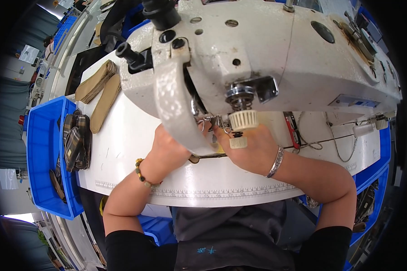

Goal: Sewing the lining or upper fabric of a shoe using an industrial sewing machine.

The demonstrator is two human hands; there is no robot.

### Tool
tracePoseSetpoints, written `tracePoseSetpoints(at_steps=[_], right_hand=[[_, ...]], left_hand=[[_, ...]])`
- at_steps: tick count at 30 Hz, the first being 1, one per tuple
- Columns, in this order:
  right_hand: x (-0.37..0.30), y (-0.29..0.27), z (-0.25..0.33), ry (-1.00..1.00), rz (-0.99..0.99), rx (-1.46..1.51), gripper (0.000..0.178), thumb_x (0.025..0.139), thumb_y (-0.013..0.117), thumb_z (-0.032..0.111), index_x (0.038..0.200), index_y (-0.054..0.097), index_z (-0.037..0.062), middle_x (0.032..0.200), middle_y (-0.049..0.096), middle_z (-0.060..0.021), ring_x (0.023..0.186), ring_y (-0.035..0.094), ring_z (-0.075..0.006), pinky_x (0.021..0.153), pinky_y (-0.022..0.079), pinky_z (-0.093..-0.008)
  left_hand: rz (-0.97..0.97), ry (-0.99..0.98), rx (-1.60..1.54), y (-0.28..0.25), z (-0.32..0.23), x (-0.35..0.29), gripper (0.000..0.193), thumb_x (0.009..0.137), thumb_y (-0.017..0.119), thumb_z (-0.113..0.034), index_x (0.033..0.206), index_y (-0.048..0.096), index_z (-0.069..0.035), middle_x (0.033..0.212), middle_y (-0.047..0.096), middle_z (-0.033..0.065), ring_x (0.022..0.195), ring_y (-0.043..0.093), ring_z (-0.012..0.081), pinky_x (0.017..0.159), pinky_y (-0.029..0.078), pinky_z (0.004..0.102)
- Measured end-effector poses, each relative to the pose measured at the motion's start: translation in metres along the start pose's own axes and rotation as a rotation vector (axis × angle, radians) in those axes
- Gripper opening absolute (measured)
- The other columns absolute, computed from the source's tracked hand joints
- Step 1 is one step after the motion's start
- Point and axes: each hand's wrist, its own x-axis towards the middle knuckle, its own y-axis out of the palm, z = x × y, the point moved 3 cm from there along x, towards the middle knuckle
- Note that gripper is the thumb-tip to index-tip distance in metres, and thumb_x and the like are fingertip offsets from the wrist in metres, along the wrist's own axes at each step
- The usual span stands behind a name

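Observation:
A white sewing machine (267, 49) fills the upper middle of the head view. My left hand (167, 147) reaches in beneath its head from the left, most of its fingers hidden behind the white front cover. From the right, my right hand (251, 151) comes in with its thumb and forefinger close to the presser foot (219, 122), partly behind a cream tension knob (244, 119). The fingers look pressed down together on a small workpiece (208, 156). Only a thin dark edge of that piece shows between my hands; its kind cannot be made out.
Tan sole-shaped pieces (97, 83) lie stacked at the left of the white table (122, 149). Beside them, dark plaid pieces (77, 140) hang over a blue bin (45, 158). Right of my hand lie red-handled snips (292, 131) and a loose cord (309, 140). Another blue bin (380, 203) stands at lower right.

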Motion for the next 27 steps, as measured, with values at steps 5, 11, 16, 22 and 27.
tracePoseSetpoints(at_steps=[5, 11, 16, 22, 27], right_hand=[[0.000, 0.000, 0.000, -0.010, -0.032, 0.001, 0.012, 0.087, 0.065, 0.014, 0.095, 0.074, 0.0118, 0.062, 0.063, -0.0011, 0.051, 0.062, -0.0214, 0.043, 0.045, -0.0371], [-0.001, 0.001, 0.001, -0.004, -0.039, -0.038, 0.018, 0.084, 0.066, 0.010, 0.100, 0.073, 0.0094, 0.067, 0.064, -0.0026, 0.054, 0.063, -0.0208, 0.044, 0.046, -0.0355], [0.000, 0.001, 0.001, 0.014, -0.020, -0.007, 0.010, 0.076, 0.066, 0.011, 0.085, 0.069, 0.0069, 0.067, 0.062, -0.0058, 0.055, 0.063, -0.0231, 0.047, 0.048, -0.0370], [0.000, 0.002, 0.000, 0.020, -0.001, 0.028, 0.008, 0.070, 0.065, 0.012, 0.070, 0.064, 0.0044, 0.069, 0.061, -0.0095, 0.058, 0.064, -0.0255, 0.052, 0.050, -0.0388], [-0.002, 0.002, 0.001, 0.015, -0.046, 0.030, 0.008, 0.072, 0.064, 0.011, 0.074, 0.064, 0.0034, 0.069, 0.061, -0.0097, 0.059, 0.064, -0.0253, 0.052, 0.050, -0.0381]], left_hand=[[0.055, -0.054, 0.017, 0.002, -0.002, -0.001, 0.024, 0.068, 0.075, -0.007, 0.092, 0.069, -0.011, 0.089, 0.067, 0.0002, 0.080, 0.064, 0.0187, 0.073, 0.047, 0.0347], [0.055, -0.018, 0.051, -0.001, -0.006, 0.003, 0.028, 0.063, 0.076, -0.008, 0.090, 0.071, -0.012, 0.091, 0.069, -0.0001, 0.083, 0.066, 0.0168, 0.071, 0.049, 0.0336], [0.034, 0.015, 0.024, -0.002, -0.007, 0.006, 0.026, 0.062, 0.075, -0.006, 0.087, 0.072, -0.010, 0.089, 0.070, 0.0000, 0.083, 0.066, 0.0167, 0.066, 0.051, 0.0320], [0.042, 0.009, 0.068, -0.001, -0.009, 0.006, 0.026, 0.061, 0.073, -0.004, 0.086, 0.072, -0.011, 0.087, 0.069, 0.0001, 0.084, 0.067, 0.0166, 0.064, 0.052, 0.0293], [0.076, -0.008, 0.119, 0.003, -0.008, 0.002, 0.025, 0.061, 0.071, -0.004, 0.084, 0.072, -0.013, 0.088, 0.067, -0.0006, 0.080, 0.064, 0.0151, 0.060, 0.050, 0.0292]])
